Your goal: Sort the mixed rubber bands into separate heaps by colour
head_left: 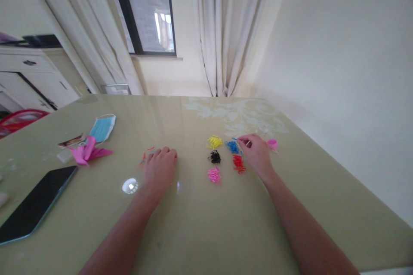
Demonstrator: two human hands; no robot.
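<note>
1. five small heaps lie on the table (200, 227) between the two hands: the yellow heap (214, 142), black heap (214, 157) and pink heap (214, 175) in one column, the blue heap (232, 147) and red heap (239, 164) in another, to its right.
2. the right hand (256, 150) is closed in a pinch, apparently on a thin blue piece (234, 138) whose long axis runs roughly left to right, its free end pointing left, away from the palm.
3. the blue heap lies just left of and below those fingertips (whether the piece touches it, i cannot tell); the red heap sits nearer the person.
4. the right hand is clearly the nearer one to every heap.
5. the left hand (160, 165) rests palm down, well apart to the left, beside loose orange bits (143, 159); whether it grips anything underneath, i cannot tell.
</note>
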